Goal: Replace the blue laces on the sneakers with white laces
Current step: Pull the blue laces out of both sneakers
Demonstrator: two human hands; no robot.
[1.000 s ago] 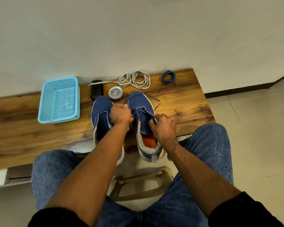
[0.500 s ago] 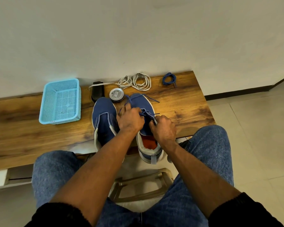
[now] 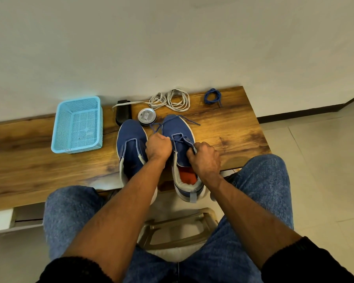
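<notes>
Both hands work the right sneaker (image 3: 177,137): left hand (image 3: 158,146) pinching its blue lace (image 3: 181,138) to pull it out, right hand (image 3: 205,158) gripping the eyelet edge, apparently steadying it.

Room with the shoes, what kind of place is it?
Probably a room at home. A long wooden bench stands against a plain wall, the floor is tiled, and sneakers sit on the bench.

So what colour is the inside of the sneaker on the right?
Orange-red at the insole, with a pale grey lining round the opening of the right sneaker; the head view shows it.
</notes>
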